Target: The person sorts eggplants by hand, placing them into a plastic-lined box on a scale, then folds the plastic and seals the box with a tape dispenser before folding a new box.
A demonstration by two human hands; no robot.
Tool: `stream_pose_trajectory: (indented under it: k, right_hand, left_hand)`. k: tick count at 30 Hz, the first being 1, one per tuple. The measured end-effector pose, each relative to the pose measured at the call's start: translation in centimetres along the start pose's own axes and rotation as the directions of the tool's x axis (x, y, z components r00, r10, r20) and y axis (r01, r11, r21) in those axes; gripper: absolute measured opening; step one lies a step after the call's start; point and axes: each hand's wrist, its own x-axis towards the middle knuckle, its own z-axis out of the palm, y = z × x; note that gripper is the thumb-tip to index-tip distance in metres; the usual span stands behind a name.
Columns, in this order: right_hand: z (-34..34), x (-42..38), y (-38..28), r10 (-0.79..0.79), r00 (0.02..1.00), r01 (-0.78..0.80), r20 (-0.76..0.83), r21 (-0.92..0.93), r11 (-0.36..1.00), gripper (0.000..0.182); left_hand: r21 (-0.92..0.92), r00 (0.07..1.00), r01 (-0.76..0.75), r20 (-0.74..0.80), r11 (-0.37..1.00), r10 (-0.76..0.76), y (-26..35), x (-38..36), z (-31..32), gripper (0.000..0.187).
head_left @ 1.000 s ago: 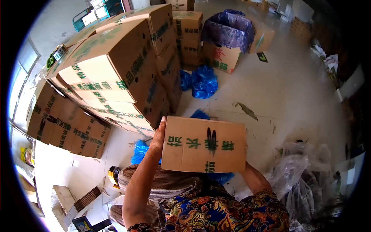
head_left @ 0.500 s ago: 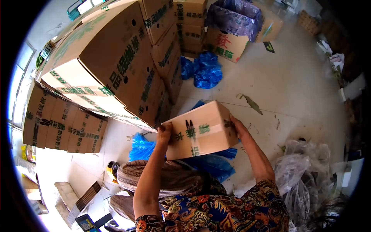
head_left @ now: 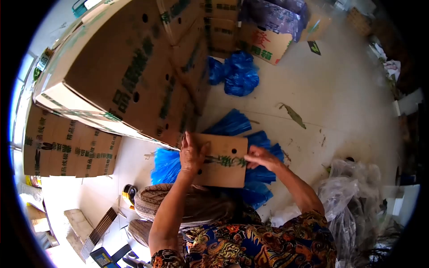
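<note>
A small cardboard box [head_left: 223,175] with green printing stands in front of me on blue plastic bags [head_left: 232,121], one printed face turned up. My left hand [head_left: 192,157] grips its left edge, the thumb lying on the top face and the fingers along the side. At the opposite edge is my right hand [head_left: 263,158], its fingers slightly apart and pointing at the box, fingertips right at the rim. More blue bag plastic [head_left: 164,167] fans out on the left, beside my knee.
A tall stack of large printed cartons [head_left: 147,71] rises close on the left, with flatter cartons [head_left: 71,145] behind it. Ahead lie bunched blue bags [head_left: 240,73] and a lined carton [head_left: 263,41]. Clear plastic [head_left: 353,196] heaps at right; a tape roll [head_left: 129,195] lies left.
The box has been tipped from a tilted, lifted position down onto the blue bags, which now show spread around it. My right hand has shifted left and loosened from the box's side.
</note>
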Motion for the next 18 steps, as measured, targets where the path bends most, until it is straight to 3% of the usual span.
stream_pose_trajectory:
  k: [1, 2, 4, 5, 6, 8, 9, 10, 11, 12, 14, 16, 18]
  right_hand:
    - [1.1, -0.1, 0.3, 0.034, 0.997, -0.032, 0.068, -0.025, 0.999, 0.057]
    - [1.7, 0.5, 0.2, 0.088, 0.989, -0.081, 0.115, -0.064, 0.995, 0.051]
    - [0.9, 1.3, -1.5, 0.155, 0.970, -0.065, 0.187, -0.416, 0.907, 0.049]
    - [0.5, 2.3, -0.3, -0.047, 0.984, 0.126, 0.174, -0.475, 0.871, 0.046]
    - [0.5, 1.1, -3.9, -0.013, 0.978, 0.134, 0.210, -0.575, 0.807, 0.046]
    - [-0.6, 1.8, -3.7, 0.085, 0.989, 0.001, 0.121, -0.581, 0.814, 0.053]
    - [-0.9, 1.1, -3.5, -0.004, 1.000, 0.021, 0.028, -0.617, 0.786, 0.053]
    - [0.0, 0.7, -4.2, -0.113, 0.994, 0.080, -0.008, -0.660, 0.747, 0.054]
    - [1.8, -0.9, -6.2, -0.351, 0.934, 0.144, -0.063, -0.835, 0.532, 0.046]
    - [1.5, 0.3, -4.0, -0.412, 0.908, 0.214, -0.078, -0.757, 0.617, 0.039]
    - [5.3, -1.2, -7.6, -0.373, 0.917, 0.292, -0.145, -0.395, 0.871, 0.034]
    - [8.4, -1.6, -8.2, -0.436, 0.897, 0.380, -0.074, -0.375, 0.845, 0.032]
    - [12.0, -1.4, -8.5, -0.446, 0.893, 0.444, 0.069, -0.311, 0.841, 0.029]
  left_hand:
    - [0.181, 0.974, -0.180, -0.105, 0.967, 0.201, -0.8, -0.1, 0.4, 0.083]
    - [0.275, 0.953, -0.241, -0.114, 0.931, 0.280, -1.4, -0.6, 0.9, 0.076]
    - [0.430, 0.963, -0.165, -0.126, 0.888, 0.239, -0.8, -1.8, 1.8, 0.070]
    - [0.388, 0.960, -0.157, -0.156, 0.908, 0.233, -1.2, -2.0, 2.1, 0.069]
    - [0.342, 0.958, -0.150, -0.181, 0.928, 0.221, -1.5, -2.0, 2.2, 0.068]
    - [0.325, 0.969, -0.106, -0.177, 0.940, 0.170, 1.0, -2.9, 0.6, 0.059]
    - [0.357, 0.957, -0.134, -0.197, 0.925, 0.214, -0.7, -2.7, 2.0, 0.054]
    - [0.039, 0.976, -0.185, -0.112, 0.982, 0.188, -0.5, -3.2, 2.2, 0.054]
    - [-0.284, 0.981, -0.196, -0.057, 0.939, 0.187, -0.3, -3.9, 2.3, 0.055]
    - [-0.168, 0.945, -0.309, -0.165, 0.936, 0.283, 1.9, -5.7, -1.3, 0.057]
    - [0.113, 0.839, -0.433, -0.310, 0.894, 0.446, 6.7, -9.4, -9.8, 0.061]
    - [0.079, 0.777, -0.456, -0.450, 0.886, 0.440, 6.0, -12.5, -14.4, 0.059]
    - [0.126, 0.775, -0.240, -0.573, 0.963, 0.268, 3.7, -16.9, -19.4, 0.053]
